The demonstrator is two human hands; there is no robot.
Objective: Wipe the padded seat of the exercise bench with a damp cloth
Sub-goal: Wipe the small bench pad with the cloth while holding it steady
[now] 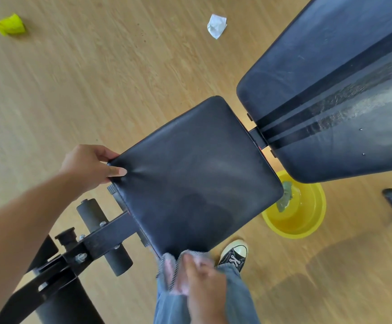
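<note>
Black padded seat (195,174) | left hand (89,167) pinches corner | right hand (202,284) clutches cloth (170,267) | no legible writing

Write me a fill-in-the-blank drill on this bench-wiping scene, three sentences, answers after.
1. The left hand grips a ____ of the padded seat.
2. The right hand holds a cloth at the seat's ____ edge.
3. On the floor beside the seat stands a ____ basin with water.

Missing words: corner; near; yellow
</note>
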